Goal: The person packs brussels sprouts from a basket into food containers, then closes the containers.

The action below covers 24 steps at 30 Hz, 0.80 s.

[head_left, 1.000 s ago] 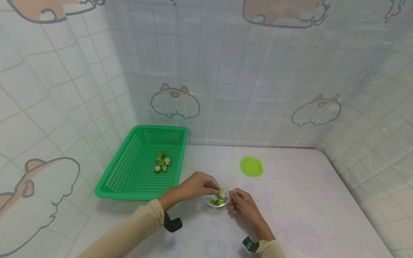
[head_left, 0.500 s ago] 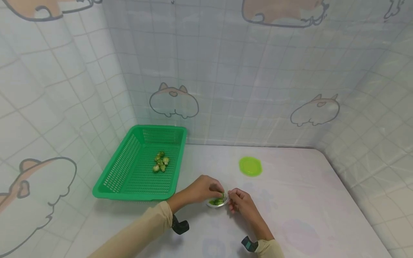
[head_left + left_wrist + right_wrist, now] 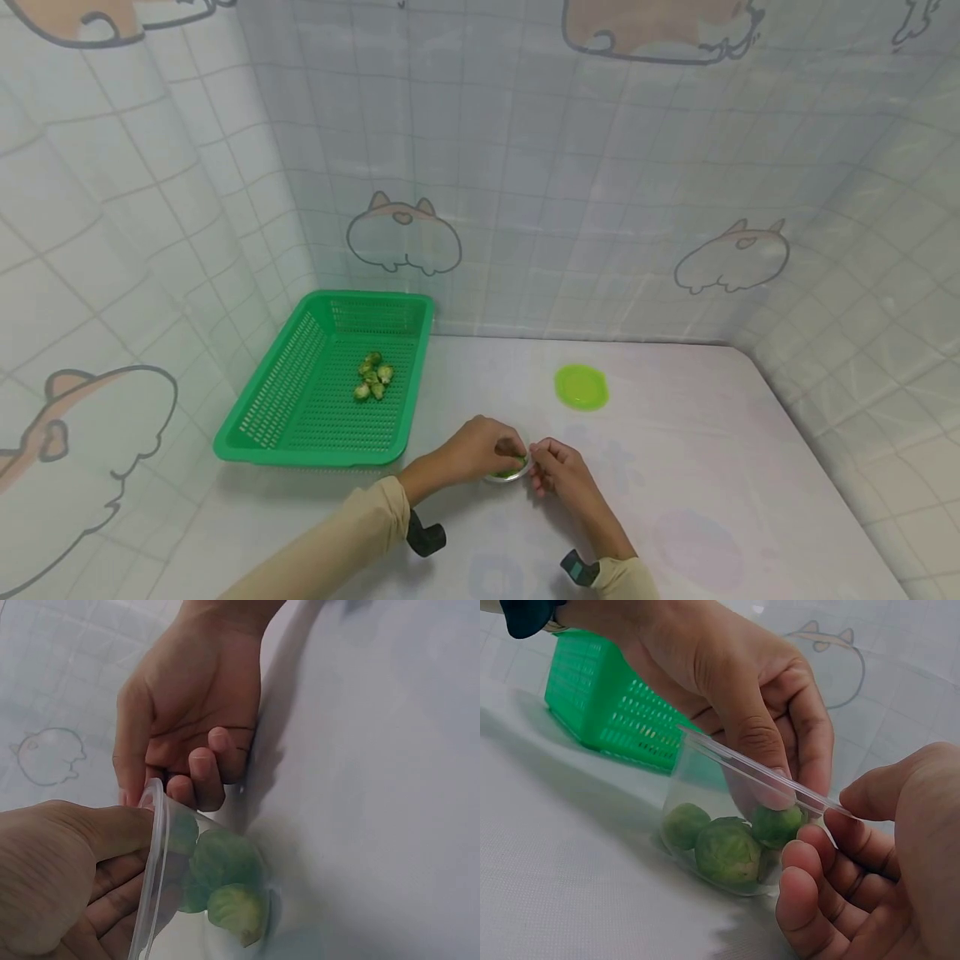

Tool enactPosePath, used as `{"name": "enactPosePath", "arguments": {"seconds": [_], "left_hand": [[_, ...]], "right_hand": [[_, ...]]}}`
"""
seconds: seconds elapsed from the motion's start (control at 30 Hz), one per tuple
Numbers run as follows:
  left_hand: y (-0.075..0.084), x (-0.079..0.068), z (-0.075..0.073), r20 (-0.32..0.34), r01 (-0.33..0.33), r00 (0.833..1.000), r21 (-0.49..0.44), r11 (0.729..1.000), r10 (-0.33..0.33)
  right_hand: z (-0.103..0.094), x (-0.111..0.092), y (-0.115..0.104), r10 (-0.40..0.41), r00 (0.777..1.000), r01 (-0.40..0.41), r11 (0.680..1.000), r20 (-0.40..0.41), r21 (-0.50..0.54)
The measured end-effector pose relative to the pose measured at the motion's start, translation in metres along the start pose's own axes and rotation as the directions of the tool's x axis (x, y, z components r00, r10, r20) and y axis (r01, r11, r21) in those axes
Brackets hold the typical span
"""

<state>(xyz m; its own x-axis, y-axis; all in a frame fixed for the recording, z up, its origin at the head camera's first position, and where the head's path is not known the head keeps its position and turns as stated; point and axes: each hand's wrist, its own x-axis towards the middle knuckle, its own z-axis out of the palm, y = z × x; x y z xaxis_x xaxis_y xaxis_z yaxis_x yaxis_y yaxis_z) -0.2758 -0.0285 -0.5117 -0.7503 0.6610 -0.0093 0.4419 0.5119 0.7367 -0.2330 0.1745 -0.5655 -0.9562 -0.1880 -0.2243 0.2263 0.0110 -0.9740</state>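
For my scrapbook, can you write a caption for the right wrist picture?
Left hand holds a Brussels sprout inside a clear cup while the right hand pinches its rim.

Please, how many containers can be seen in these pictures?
2: the green basket, at the left in the head view, and the clear cup, whose rim the right hand pinches. The lime-green lid is not counted.

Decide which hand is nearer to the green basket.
Left. The left hand reaches into the clear cup, right of the green basket; the right hand is farther right, pinching the cup's rim.
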Motion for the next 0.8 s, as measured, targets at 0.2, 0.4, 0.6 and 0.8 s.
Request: {"name": "enactPosePath", "arguments": {"seconds": [0.2,0.4,0.6,0.8], "left_hand": [[-0.002,0.001,0.003,-0.004,-0.018,1.000,0.030,0.999,0.018],[-0.002,0.000,0.003,-0.008,-0.012,1.000,0.042,0.999,0.012],[0.001,-0.003,-0.003,-0.014,-0.007,1.000,0.057,0.998,0.008],[0.004,-0.006,-0.013,-0.037,-0.015,0.999,0.077,0.997,0.018]], "right_hand": [[0.000,0.001,0.002,-0.009,1.000,0.009,1.000,-0.002,0.002],[-0.001,0.002,0.003,-0.015,1.000,0.014,1.000,0.009,0.007],[-0.001,0.002,0.003,-0.018,1.000,0.018,1.000,0.014,0.006],[-0.001,0.002,0.003,-0.021,1.000,0.021,1.000,0.011,-0.001]]}}
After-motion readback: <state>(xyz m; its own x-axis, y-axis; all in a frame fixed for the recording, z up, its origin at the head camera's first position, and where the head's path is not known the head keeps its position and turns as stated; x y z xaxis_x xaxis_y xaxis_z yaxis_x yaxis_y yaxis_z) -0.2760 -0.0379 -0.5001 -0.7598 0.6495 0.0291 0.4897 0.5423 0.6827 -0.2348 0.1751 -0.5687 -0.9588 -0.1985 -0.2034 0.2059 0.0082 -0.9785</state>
